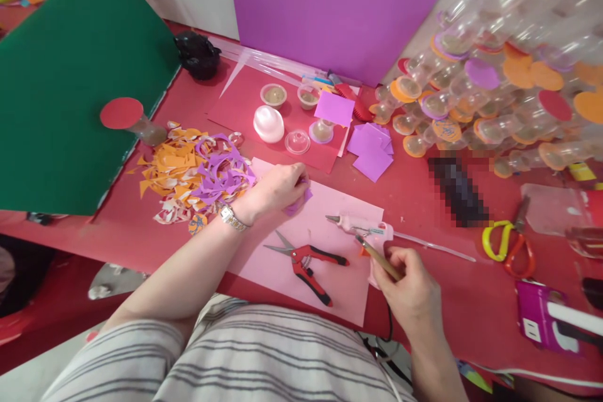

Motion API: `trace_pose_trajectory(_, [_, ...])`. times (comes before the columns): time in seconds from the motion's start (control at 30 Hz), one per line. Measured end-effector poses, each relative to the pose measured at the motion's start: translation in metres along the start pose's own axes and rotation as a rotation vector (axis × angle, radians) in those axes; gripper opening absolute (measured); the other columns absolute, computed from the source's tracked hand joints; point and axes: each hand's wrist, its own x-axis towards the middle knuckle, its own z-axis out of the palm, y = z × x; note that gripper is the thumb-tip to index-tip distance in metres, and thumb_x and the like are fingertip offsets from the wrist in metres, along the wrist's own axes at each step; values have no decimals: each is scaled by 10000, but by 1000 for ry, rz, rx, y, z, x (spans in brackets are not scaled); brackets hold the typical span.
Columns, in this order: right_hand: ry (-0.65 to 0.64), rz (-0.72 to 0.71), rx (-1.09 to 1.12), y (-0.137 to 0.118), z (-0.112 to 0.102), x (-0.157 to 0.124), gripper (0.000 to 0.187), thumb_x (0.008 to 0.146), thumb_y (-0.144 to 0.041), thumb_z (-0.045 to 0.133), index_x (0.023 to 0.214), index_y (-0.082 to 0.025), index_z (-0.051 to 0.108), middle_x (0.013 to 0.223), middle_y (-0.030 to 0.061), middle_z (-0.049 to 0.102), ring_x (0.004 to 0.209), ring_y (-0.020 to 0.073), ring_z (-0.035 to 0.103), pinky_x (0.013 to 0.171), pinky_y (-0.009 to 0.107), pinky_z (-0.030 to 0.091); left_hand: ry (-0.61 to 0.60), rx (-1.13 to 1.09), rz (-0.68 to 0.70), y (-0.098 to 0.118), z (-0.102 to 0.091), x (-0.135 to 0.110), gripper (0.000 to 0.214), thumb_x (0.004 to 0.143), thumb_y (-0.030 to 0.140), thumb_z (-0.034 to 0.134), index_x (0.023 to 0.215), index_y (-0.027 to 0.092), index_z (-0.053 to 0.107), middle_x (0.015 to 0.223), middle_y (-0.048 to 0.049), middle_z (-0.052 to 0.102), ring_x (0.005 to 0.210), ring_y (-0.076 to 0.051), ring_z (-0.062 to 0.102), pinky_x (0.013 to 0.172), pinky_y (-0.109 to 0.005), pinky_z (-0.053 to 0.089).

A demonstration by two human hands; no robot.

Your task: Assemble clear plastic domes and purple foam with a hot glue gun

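My left hand [287, 185], with a wristwatch [232, 218] on its wrist, is closed over a small piece of purple paper [299, 201] above a pink sheet [264, 257]; its fingers partly hide the paper. In my right hand [412, 289] is a thin brown stick with a dark tip [379, 257], perhaps a pencil or pen. This stick crosses in front of a pale pink glue gun [362, 226], whose glue stick [436, 246] pokes out to the right. Between my hands lie red-handled snips [304, 260], blades spread to the left.
Orange and purple paper scraps [202, 166] are heaped at left, beside a green board [80, 88]. Beyond my hands are clear plastic domes [298, 141], a white ball-like container [268, 124] and purple paper squares [372, 151]. Scissors [509, 245] and stacked plastic bottle pieces [480, 94] are at right.
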Motion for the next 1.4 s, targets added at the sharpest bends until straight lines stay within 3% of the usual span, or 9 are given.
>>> trace_pose_trajectory(0.27, [-80,208,6,23,-5,5,398,827,-638,549,716,-281,413,728,52,741,542,196,659,474,289,390,76,2,-32,-7,1,-9,78,839,163,506,777,194,543,699,-9,668,604,-133,604,597,-225,428])
trace_pose_trajectory(0.47, [-117,209,36,27,-3,6,448,803,-700,558,717,-291,396,681,42,727,543,217,658,464,299,366,85,93,90,16,2,-11,97,859,137,530,817,178,606,710,1,661,599,-117,592,576,-214,410])
trace_pose_trajectory(0.63, [-120,172,46,27,-8,8,479,820,-736,540,713,-290,402,680,40,731,518,211,651,448,297,348,-70,203,317,31,12,-4,112,909,148,571,912,158,682,888,-48,706,735,-142,646,662,-243,457])
trace_pose_trajectory(0.93, [-66,103,71,28,-7,-5,330,872,-532,584,738,-278,421,792,46,767,574,183,684,468,270,411,-251,233,473,41,19,12,237,1008,187,490,1101,158,706,1016,-80,703,891,-170,668,802,-277,502])
trace_pose_trajectory(1.1, [-58,69,41,21,-5,-10,248,889,-457,544,748,-277,449,756,36,732,586,178,668,485,272,393,-285,387,433,42,23,14,270,1020,197,437,969,130,694,928,-83,689,821,-185,662,763,-300,504])
trace_pose_trajectory(1.3, [-79,105,40,16,1,-12,209,865,-420,524,744,-279,428,829,64,735,624,186,653,513,281,407,-102,236,270,32,11,23,99,929,165,551,944,169,649,919,-46,674,790,-155,654,714,-253,504])
trace_pose_trajectory(1.4, [-96,111,50,15,3,-12,192,849,-405,530,751,-278,426,817,56,717,617,185,634,519,281,404,-124,250,253,33,15,28,110,910,139,559,951,176,654,904,-46,689,785,-168,670,694,-257,503])
